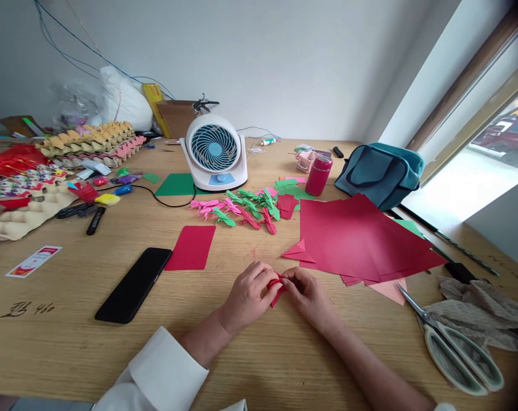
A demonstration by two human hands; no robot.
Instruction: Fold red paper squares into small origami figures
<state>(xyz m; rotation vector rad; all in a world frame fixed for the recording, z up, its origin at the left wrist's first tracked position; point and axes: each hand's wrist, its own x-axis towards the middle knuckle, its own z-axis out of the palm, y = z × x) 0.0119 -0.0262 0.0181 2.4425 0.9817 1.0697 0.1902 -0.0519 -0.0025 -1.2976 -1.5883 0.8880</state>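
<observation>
Between my two hands is a small folded piece of red paper (276, 293), low in the middle of the view. My left hand (251, 291) pinches its left side, and my right hand (307, 294) pinches its upper right edge, fingertips close together. Beyond my hands lies a folded red triangular piece (299, 252). A pile of folded pink, green and red paper figures (246, 206) is farther back. Large red sheets (357, 240) spread to the right, and a smaller stack of red paper (193, 247) lies to the left.
A black phone (133, 284) lies left of my hands. Large scissors (451, 348) and a crumpled cloth (477, 311) are at the right. Behind stand a white fan (215, 151), a red canister (318, 176) and a teal bag (381, 174). Egg trays (23, 211) fill the left.
</observation>
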